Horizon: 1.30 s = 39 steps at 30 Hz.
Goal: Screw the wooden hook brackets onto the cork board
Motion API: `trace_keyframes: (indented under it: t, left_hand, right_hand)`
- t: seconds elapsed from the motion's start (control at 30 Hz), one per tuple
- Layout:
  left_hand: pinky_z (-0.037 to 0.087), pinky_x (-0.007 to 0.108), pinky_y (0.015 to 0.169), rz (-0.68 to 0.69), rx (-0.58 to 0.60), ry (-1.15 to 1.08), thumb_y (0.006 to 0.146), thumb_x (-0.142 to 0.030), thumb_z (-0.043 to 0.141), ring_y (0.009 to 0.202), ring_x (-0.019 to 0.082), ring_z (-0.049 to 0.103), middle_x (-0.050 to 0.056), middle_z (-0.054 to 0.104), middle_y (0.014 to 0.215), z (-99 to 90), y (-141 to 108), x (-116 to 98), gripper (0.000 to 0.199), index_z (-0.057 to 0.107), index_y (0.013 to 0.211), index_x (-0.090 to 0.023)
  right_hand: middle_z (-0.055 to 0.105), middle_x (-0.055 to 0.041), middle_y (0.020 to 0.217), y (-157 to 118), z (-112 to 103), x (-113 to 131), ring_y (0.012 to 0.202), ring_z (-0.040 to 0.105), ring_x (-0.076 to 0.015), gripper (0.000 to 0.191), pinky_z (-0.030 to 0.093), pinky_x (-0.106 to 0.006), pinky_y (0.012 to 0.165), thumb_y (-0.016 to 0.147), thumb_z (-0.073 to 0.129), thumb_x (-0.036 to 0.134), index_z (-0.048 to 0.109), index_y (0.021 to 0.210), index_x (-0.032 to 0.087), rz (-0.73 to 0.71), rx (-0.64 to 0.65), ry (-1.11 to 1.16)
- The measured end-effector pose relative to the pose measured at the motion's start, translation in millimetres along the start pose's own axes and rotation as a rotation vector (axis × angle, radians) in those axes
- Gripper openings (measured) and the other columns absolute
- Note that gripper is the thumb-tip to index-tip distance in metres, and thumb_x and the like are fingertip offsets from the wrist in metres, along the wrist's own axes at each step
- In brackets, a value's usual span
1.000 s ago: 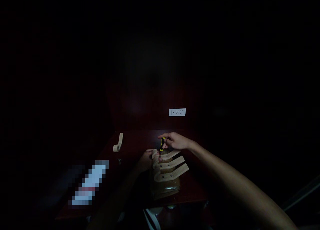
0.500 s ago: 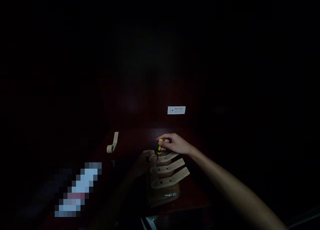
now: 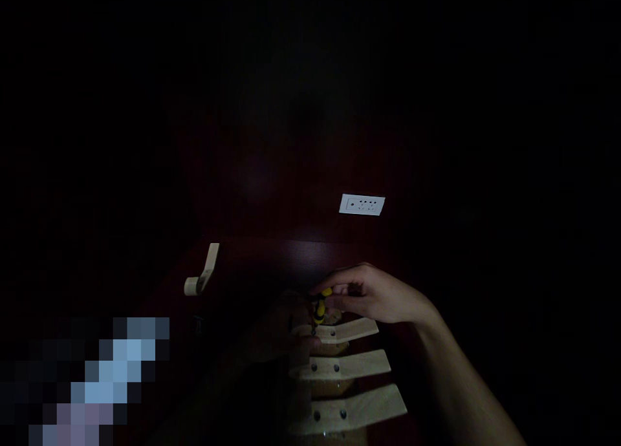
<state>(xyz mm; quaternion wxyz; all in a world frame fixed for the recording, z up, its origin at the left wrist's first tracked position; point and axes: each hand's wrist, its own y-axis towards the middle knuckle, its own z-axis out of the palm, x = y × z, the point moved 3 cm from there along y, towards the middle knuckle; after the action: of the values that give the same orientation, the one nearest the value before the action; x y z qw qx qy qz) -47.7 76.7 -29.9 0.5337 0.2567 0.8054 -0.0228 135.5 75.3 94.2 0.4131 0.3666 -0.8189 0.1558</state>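
Observation:
My right hand [image 3: 376, 295] is closed on a short yellow-and-black screwdriver [image 3: 319, 309], which tilts slightly. The screwdriver's tip points down at a screw hole near the left end of the farthest pale wooden hook [image 3: 358, 331]. Mostly in shadow, my left hand [image 3: 276, 326] grips the left part of that hook, thumb on the near side. Closer to me, a second wooden hook [image 3: 366, 363] and a third wooden hook [image 3: 373, 406] lie parallel on a brown wooden base [image 3: 332, 388]. Each of these two shows two dark screw heads or holes.
One loose wooden hook [image 3: 208, 268] lies at the left of the dark red tabletop [image 3: 310, 252]. Small screws [image 3: 198, 323], faintly seen, are below it. A blurred-out pale item [image 3: 121, 362] is at lower left. A white socket plate [image 3: 361, 204] sits on the back wall.
The view has come closer, so the hooks look larger and lower. The screwdriver handle leans more to the right. My left hand has fallen deeper into shadow at the same hook.

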Motion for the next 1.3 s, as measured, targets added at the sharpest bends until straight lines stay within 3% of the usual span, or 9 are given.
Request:
trace_keyframes:
  t: [0.13,0.4,0.53,0.77,1.07,1.3]
  left_hand:
    - [0.045,0.03,0.083,0.072,-0.008,0.013,0.065,-0.032,0.074,0.093,0.02,0.054,0.003,0.058,0.102,2.4,-1,-5,0.027,0.064,0.088,-0.022]
    - [0.046,0.03,0.078,0.027,-0.014,-0.025,0.066,-0.031,0.074,0.091,0.021,0.052,0.003,0.057,0.104,4.7,-7,-8,0.029,0.064,0.092,-0.026]
    - [0.045,0.031,0.077,0.025,-0.042,-0.031,0.066,-0.033,0.074,0.09,0.021,0.052,0.002,0.057,0.103,3.8,-8,-12,0.026,0.064,0.089,-0.026]
    - [0.044,0.032,0.084,0.046,-0.006,0.012,0.069,-0.036,0.072,0.099,0.022,0.051,0.004,0.056,0.109,3.2,-8,-14,0.026,0.061,0.089,-0.023]
    - [0.043,0.034,0.089,0.102,0.039,0.065,0.07,-0.035,0.073,0.104,0.02,0.048,0.005,0.053,0.112,2.8,-6,-15,0.03,0.058,0.093,-0.021]
    - [0.043,0.036,0.091,0.126,0.038,0.044,0.071,-0.034,0.072,0.105,0.021,0.048,0.006,0.051,0.11,3.1,-6,-13,0.03,0.058,0.094,-0.021]
  right_hand:
    - [0.068,-0.0011,0.076,-4,-4,-5,0.066,0.061,-0.0132,0.027,0.047,-0.023,0.058,0.082,0.061,0.038,0.068,0.102,0.021,0.023,-0.056,-0.033]
    - [0.063,0.0,0.071,1,-4,-4,0.062,0.056,-0.0118,0.024,0.041,-0.021,0.053,0.074,0.069,0.044,0.065,0.078,0.02,-0.018,-0.229,-0.264]
    - [0.065,-0.0016,0.078,0,0,4,0.066,0.058,-0.0129,0.021,0.044,-0.023,0.058,0.083,0.06,0.041,0.068,0.09,0.023,-0.026,-0.205,-0.301]
    - [0.067,-0.0056,0.104,1,5,13,0.091,0.062,-0.0173,0.023,0.049,-0.027,0.079,0.09,0.052,0.032,0.068,0.104,0.024,-0.119,-0.085,-0.189]
    - [0.069,-0.006,0.1,-4,-1,-2,0.083,0.064,-0.0159,0.037,0.051,-0.025,0.07,0.089,0.052,0.028,0.057,0.125,0.022,-0.037,-0.018,-0.074]
    - [0.069,-0.0033,0.082,-5,-8,-7,0.07,0.063,-0.0138,0.031,0.048,-0.022,0.059,0.083,0.061,0.04,0.067,0.104,0.019,0.044,-0.069,-0.098]
